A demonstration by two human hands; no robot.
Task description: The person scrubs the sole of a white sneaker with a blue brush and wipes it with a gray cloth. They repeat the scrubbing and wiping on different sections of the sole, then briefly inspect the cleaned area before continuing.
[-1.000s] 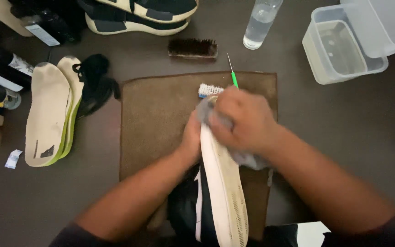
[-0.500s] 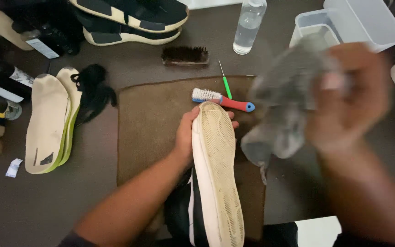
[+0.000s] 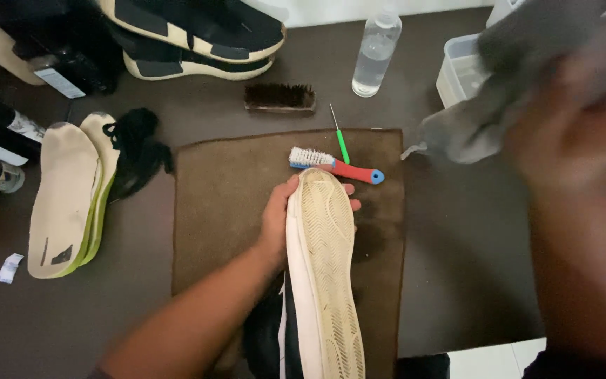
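A black and white sneaker is held sole-up over the brown towel, gripped near its toe by the left hand. A grey cloth is clutched in the blurred right hand, raised at far right near the clear tub. A red-handled brush lies just beyond the toe.

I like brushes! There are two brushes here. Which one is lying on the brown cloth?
The small brush with white bristles and a red-and-blue handle lies on the brown cloth. The dark wooden brush sits off it, on the table.
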